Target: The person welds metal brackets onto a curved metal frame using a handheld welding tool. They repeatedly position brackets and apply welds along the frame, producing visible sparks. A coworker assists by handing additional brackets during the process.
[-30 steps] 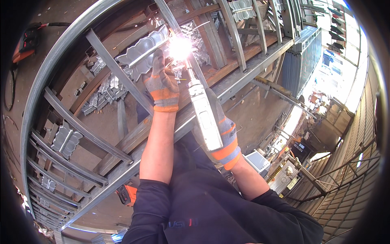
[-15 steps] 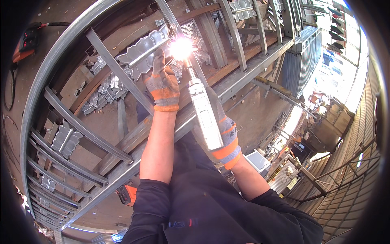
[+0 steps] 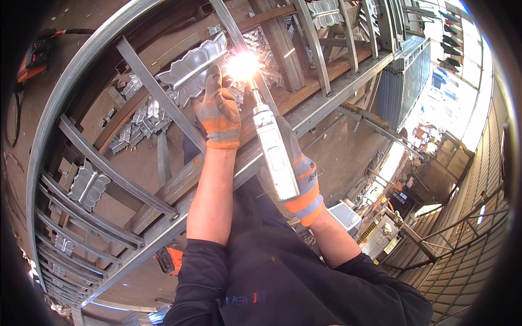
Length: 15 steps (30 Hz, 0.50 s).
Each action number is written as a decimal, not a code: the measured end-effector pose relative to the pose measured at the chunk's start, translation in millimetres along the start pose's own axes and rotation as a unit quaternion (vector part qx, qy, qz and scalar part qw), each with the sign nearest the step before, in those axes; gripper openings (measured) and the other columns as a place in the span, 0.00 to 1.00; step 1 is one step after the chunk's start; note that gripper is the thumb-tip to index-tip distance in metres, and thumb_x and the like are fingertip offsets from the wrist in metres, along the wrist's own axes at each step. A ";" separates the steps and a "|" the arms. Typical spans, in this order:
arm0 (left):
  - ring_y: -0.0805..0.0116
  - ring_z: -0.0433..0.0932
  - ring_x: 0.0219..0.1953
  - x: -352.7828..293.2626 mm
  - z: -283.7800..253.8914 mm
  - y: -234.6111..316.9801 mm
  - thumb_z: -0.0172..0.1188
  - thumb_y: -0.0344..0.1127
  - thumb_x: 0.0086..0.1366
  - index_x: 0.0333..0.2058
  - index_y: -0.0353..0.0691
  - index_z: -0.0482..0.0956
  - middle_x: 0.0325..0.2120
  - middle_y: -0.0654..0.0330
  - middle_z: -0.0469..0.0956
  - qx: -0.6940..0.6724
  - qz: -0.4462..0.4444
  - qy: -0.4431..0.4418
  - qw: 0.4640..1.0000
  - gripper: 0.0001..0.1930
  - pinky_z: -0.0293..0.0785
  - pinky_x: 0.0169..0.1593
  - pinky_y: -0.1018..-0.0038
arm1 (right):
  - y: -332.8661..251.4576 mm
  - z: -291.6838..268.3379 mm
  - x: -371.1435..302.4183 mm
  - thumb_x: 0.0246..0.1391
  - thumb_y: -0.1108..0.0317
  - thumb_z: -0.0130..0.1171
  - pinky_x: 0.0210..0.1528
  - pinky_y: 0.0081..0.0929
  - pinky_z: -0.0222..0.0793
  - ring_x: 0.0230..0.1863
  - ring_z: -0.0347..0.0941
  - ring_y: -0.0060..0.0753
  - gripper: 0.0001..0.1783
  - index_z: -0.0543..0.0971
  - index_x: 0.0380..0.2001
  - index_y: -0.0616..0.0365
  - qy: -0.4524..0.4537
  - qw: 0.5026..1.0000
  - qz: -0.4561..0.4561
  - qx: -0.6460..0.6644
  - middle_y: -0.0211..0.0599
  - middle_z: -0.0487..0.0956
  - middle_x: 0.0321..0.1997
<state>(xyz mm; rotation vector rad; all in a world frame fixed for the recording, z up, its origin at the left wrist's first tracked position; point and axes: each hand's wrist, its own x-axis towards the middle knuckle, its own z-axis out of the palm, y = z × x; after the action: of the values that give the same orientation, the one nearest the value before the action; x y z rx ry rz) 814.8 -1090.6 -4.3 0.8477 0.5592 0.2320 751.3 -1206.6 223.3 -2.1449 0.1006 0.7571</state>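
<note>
My right hand (image 3: pixel 302 179), in a grey and orange work glove, grips a pale welding torch (image 3: pixel 274 155) by its long body. A bright white arc with a few sparks glows at the torch's tip and hides the metal there. My left hand (image 3: pixel 219 114), gloved alike, is closed at the near end of a silvery butterfly-shaped metal ornament (image 3: pixel 190 68), with fingers by its central bar. The ornament sits between two flat bars of a curved steel frame (image 3: pixel 155 92), its right end beside the arc. The left fingertips are partly hidden by glare.
More butterfly ornaments, one (image 3: pixel 88 186) at the left, sit between the frame's bars. Loose ornaments (image 3: pixel 144 122) lie heaped below the frame. An orange and black device (image 3: pixel 168 259) is under its near edge, another (image 3: pixel 37 57) at far left. Stacked blue-grey panels (image 3: pixel 405 81) stand at right.
The arc and its sparks have changed slightly in shape. My hands, the torch and the ornament stay in nearly the same place.
</note>
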 end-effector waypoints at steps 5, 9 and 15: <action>0.73 0.81 0.46 -10.3 18.2 31.0 0.65 0.30 0.74 0.60 0.31 0.78 0.51 0.59 0.82 -0.207 -0.132 0.086 0.966 0.19 0.83 0.49 0.75 | -0.6 -6.1 -3.7 0.61 0.72 0.67 0.51 0.30 0.77 0.49 0.81 0.33 0.24 0.77 0.61 0.61 0.022 0.999 0.026 0.038 0.37 0.84 0.51; 0.64 0.80 0.55 -64.1 18.9 108.4 0.62 0.23 0.69 0.63 0.31 0.74 0.53 0.55 0.80 -0.057 -0.167 0.031 0.984 0.23 0.77 0.61 0.63 | -3.3 -15.8 -11.9 0.59 0.72 0.70 0.52 0.32 0.77 0.50 0.82 0.41 0.31 0.75 0.64 0.62 0.019 0.996 -0.008 -0.085 0.44 0.84 0.54; 0.65 0.78 0.52 -75.1 -13.1 147.8 0.59 0.24 0.69 0.64 0.30 0.72 0.54 0.53 0.79 0.286 0.109 0.108 0.946 0.25 0.74 0.62 0.64 | -5.8 -24.7 -9.2 0.54 0.75 0.73 0.51 0.32 0.78 0.49 0.85 0.43 0.37 0.73 0.68 0.61 0.046 0.987 -0.109 -0.105 0.44 0.85 0.54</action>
<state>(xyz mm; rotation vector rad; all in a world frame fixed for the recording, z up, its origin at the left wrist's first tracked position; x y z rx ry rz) 748.6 -1017.2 129.4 1.4655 0.7543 0.3758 757.6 -1222.9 244.0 -2.3428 -0.1711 0.5612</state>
